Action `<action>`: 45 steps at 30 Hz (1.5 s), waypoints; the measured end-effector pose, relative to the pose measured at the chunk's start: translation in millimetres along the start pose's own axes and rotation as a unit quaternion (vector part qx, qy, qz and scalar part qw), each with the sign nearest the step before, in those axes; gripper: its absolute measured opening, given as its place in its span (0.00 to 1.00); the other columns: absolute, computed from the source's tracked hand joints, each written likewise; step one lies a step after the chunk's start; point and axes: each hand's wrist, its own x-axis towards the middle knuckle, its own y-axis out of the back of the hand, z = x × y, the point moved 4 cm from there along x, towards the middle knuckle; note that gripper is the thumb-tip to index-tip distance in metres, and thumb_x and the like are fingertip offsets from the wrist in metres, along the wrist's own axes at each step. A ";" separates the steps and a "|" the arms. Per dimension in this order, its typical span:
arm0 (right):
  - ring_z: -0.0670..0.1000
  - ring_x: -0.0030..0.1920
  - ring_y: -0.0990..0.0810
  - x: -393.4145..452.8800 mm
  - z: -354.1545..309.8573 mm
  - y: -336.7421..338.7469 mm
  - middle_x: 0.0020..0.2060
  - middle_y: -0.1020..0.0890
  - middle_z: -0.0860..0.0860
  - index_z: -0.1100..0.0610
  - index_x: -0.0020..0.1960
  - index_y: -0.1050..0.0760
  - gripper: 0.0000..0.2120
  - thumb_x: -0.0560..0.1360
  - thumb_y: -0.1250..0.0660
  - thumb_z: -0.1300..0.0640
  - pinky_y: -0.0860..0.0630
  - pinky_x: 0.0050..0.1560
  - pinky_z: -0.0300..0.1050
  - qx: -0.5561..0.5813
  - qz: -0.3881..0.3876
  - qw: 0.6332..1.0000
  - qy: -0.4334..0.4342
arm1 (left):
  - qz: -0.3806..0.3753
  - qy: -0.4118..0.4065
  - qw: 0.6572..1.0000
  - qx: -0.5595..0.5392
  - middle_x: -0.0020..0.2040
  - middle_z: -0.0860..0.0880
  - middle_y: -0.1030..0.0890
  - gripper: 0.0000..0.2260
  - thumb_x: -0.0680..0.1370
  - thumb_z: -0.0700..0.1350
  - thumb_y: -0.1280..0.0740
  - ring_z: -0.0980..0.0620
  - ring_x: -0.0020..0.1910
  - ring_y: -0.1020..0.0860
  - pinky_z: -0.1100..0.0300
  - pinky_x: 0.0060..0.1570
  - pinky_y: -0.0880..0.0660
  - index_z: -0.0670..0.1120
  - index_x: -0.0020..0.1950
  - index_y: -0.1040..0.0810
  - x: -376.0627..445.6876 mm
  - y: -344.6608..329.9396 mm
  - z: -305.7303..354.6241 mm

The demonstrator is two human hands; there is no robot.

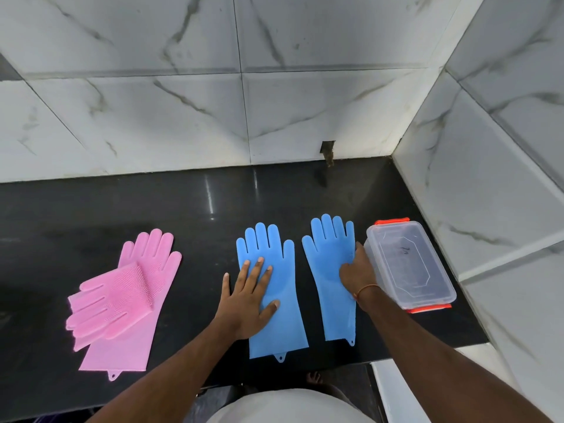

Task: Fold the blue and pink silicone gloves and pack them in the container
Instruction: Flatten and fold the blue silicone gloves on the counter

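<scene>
Two blue silicone gloves lie flat, fingers pointing to the wall, on the black counter (189, 209). My left hand (248, 296) rests spread and flat on the palm of the left blue glove (274, 331). My right hand (358, 271) pinches the right edge of the right blue glove (325, 261) near its little finger. Two pink gloves sit at the left: one pink glove (122, 346) lies flat, and another pink glove (110, 303) lies crosswise on top, bristle side up. A clear container (409, 264) with orange clips and its lid on stands right of my right hand.
White marble-tiled walls (305, 111) close the counter at the back and on the right. The counter's front edge runs just below the glove cuffs. A bare stretch of counter lies behind the gloves.
</scene>
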 end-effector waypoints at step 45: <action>0.56 0.86 0.58 13.3 50.2 -53.2 0.87 0.54 0.46 0.48 0.87 0.55 0.35 0.85 0.60 0.34 0.50 0.83 0.71 -0.500 0.032 0.834 0.229 | -0.037 -0.027 0.998 0.033 0.87 0.59 0.73 0.40 0.84 0.75 0.54 0.48 0.86 0.74 0.35 0.85 0.67 0.60 0.88 0.70 4.3 11.2 -6.8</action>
